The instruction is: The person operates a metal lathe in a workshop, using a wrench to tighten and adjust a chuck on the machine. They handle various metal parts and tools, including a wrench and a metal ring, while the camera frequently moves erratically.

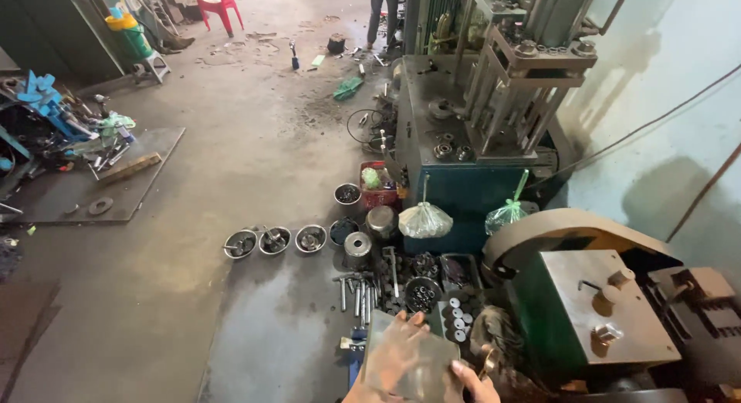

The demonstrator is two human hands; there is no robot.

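Note:
At the bottom edge, both my hands hold a clear, greyish plastic bag or sheet (413,364). My left hand (395,347) lies flat against it and shows through the plastic, with its fingertips sticking out above the top edge. My right hand (472,383) grips the lower right corner with the thumb on top. I cannot tell whether anything is inside the plastic. Just beyond my hands on the floor sit a tray of short metal cylinders (457,316) and a bowl of small parts (421,295).
Three metal bowls (274,239), loose bolts (359,291) and tins stand on the wet concrete floor. A green machine (594,310) is close on the right, with a teal press (478,140) behind it carrying two tied plastic bags (424,219). A person (384,9) stands far off near a red chair (218,3).

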